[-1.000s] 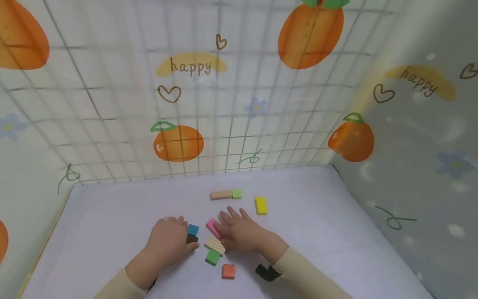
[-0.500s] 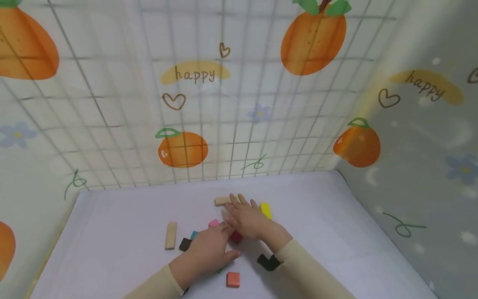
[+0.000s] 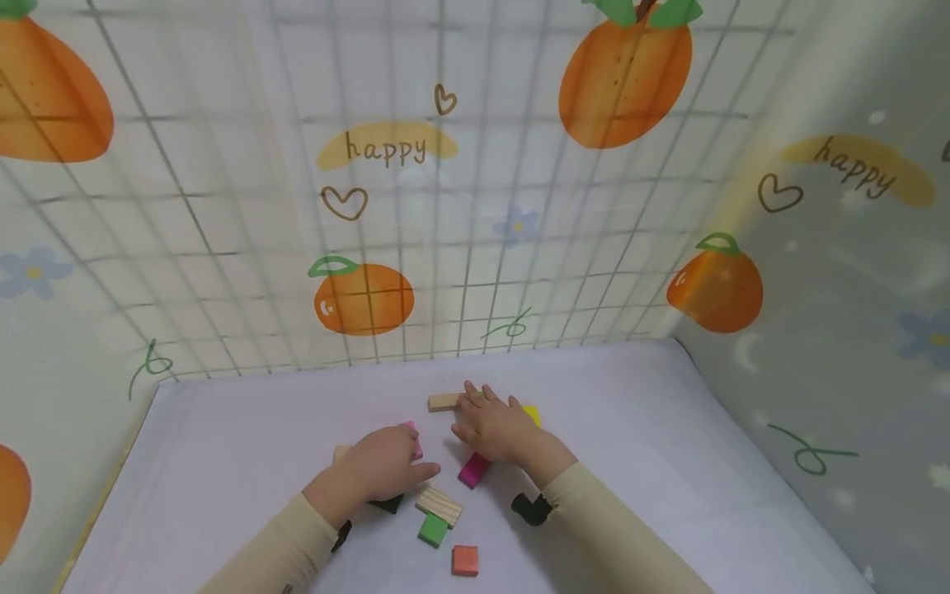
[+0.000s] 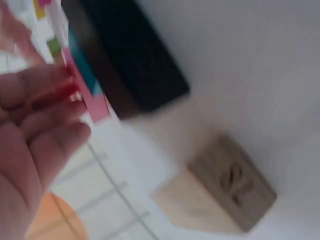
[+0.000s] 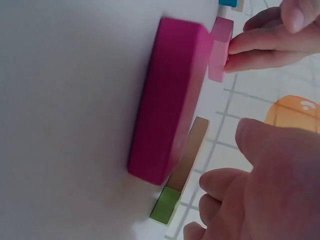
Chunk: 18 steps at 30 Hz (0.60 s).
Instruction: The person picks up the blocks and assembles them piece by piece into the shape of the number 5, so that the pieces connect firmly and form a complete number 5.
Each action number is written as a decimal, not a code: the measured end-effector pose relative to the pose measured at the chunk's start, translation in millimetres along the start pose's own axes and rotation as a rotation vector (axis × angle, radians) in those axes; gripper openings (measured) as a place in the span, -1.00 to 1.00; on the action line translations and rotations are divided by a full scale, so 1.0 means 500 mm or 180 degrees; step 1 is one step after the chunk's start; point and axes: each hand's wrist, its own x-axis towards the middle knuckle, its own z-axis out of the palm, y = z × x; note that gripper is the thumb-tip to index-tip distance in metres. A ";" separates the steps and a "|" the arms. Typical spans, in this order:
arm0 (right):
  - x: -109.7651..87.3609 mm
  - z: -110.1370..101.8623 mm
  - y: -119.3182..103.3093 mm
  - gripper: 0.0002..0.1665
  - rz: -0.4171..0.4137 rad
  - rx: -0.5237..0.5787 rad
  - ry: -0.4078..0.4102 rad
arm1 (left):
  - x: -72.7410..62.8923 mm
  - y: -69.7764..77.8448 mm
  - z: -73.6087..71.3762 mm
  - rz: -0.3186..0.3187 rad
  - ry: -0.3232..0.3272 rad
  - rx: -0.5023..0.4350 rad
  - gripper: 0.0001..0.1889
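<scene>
My left hand [image 3: 378,466] reaches over the left group of blocks, its extended fingertips touching a light pink block [image 5: 220,50]. Under that hand in the head view, a black block [image 3: 387,504] partly shows; in the left wrist view a teal block [image 4: 84,65] sits behind it. A plain wooden block [image 4: 232,185] with a printed mark lies nearby. My right hand [image 3: 496,425] is spread, fingers apart, near a magenta block [image 3: 473,469]. Its fingertips overlap the light green block [image 5: 166,205], which sits at the end of a wooden stick block [image 3: 444,402].
A yellow block [image 3: 532,414] shows partly behind the right hand. Closer in are a striped wooden block [image 3: 439,506], a green block [image 3: 434,530] and an orange-red block [image 3: 465,561]. A grid-patterned curtain [image 3: 594,247] stands behind the white table [image 3: 245,462].
My left hand went right over the middle blocks, then back left, and the light pink block has shifted left. My right hand has moved away from it, up and right, uncovering the magenta block.
</scene>
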 end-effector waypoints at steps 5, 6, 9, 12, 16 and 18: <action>0.008 0.005 0.005 -0.18 0.0048 0.0035 -0.0058 | 0.015 -0.034 -0.002 0.0084 -0.0120 0.0017 -0.59; 0.010 0.007 0.006 -0.18 0.0053 0.0034 -0.0071 | 0.013 -0.033 0.000 0.0049 -0.0137 0.0077 -0.56; 0.015 0.011 0.006 -0.18 0.0028 0.0002 -0.0079 | -0.001 -0.007 0.001 -0.0063 -0.0129 0.0189 -0.37; 0.017 0.009 0.004 -0.17 0.0034 -0.0044 -0.0064 | -0.014 0.025 -0.004 -0.0088 -0.0063 0.0175 -0.22; 0.019 0.006 0.004 -0.16 0.0045 -0.0025 -0.0094 | -0.014 0.031 0.004 -0.0195 -0.0101 0.0105 -0.06; 0.022 0.008 0.006 -0.15 0.0029 -0.0015 -0.0139 | -0.008 0.019 0.013 -0.0245 -0.0150 0.0108 -0.02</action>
